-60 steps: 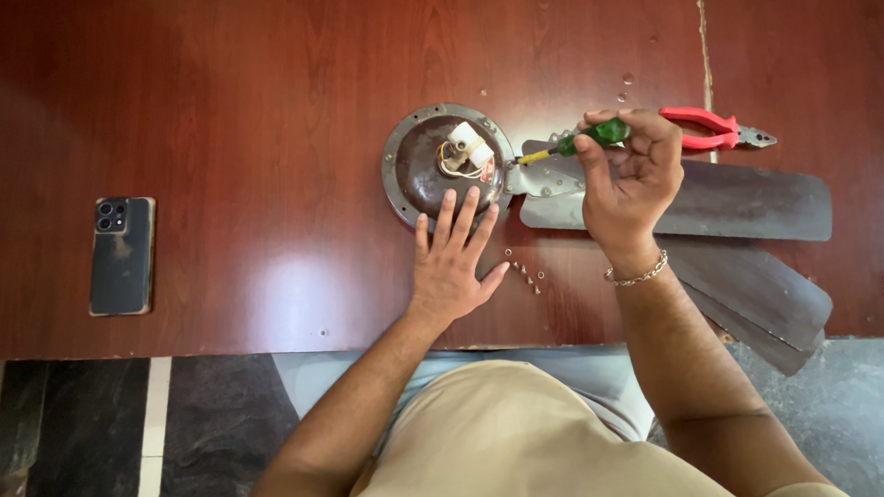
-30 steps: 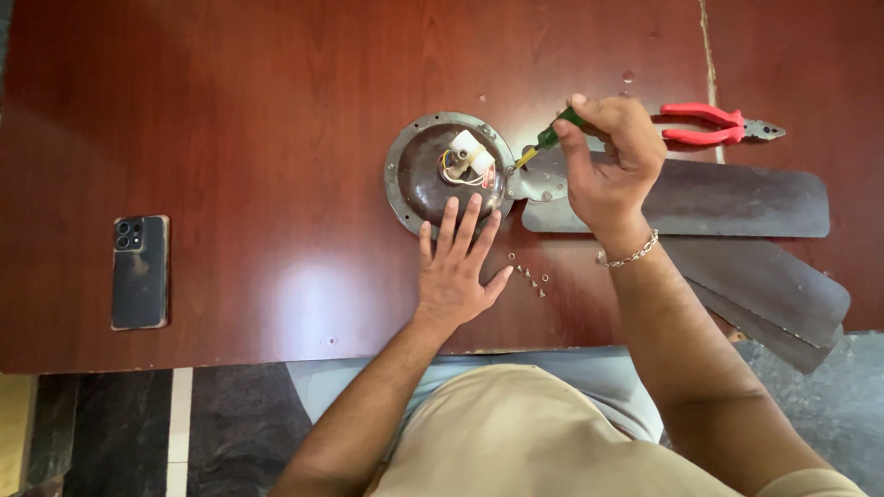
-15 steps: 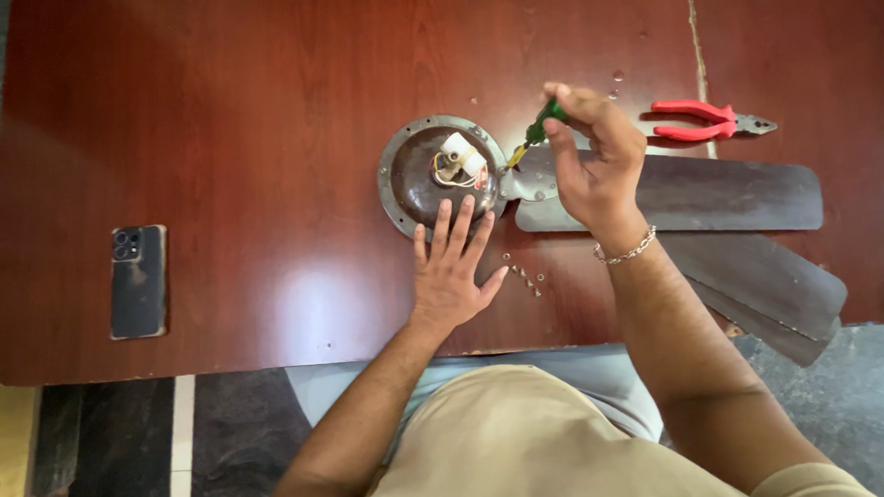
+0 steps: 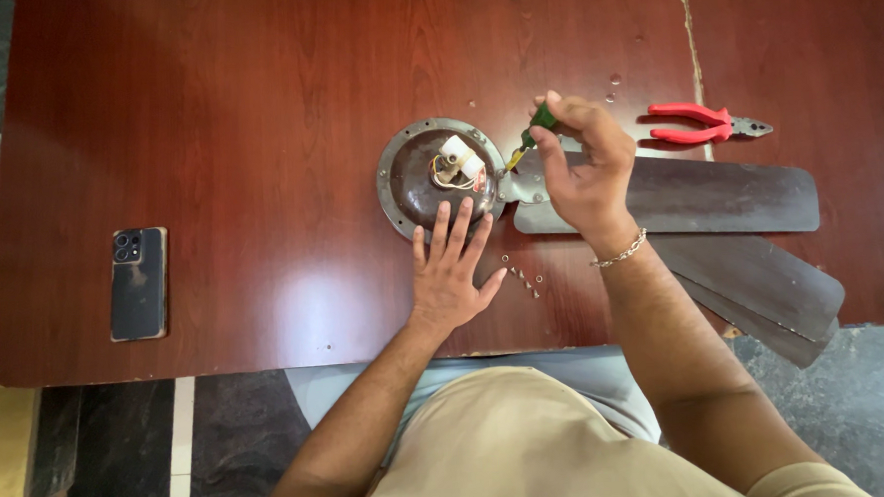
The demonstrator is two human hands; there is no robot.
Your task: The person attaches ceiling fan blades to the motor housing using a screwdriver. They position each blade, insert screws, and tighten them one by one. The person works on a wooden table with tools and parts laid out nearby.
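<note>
A round brown fan motor housing (image 4: pixel 414 170) lies on the red-brown wooden table (image 4: pixel 237 108), with white and yellow wiring at its middle. My left hand (image 4: pixel 448 268) lies flat with fingers spread on the housing's near rim. My right hand (image 4: pixel 583 168) grips a green-handled screwdriver (image 4: pixel 534 130), tilted, its tip down at the joint where a dark fan blade (image 4: pixel 718 197) meets the housing. Small loose screws (image 4: pixel 523 278) lie on the table between my two hands.
Red-handled pliers (image 4: pixel 705 123) lie beyond the blade at the right. More dark blades (image 4: pixel 772 294) stick out over the table's near right edge. A dark phone (image 4: pixel 138 283) lies face down at the near left. Tiled floor shows below the table edge.
My right hand has raised and tilted the screwdriver from lying nearly flat along the blade to standing steeply on the blade joint. My left hand has stayed on the housing.
</note>
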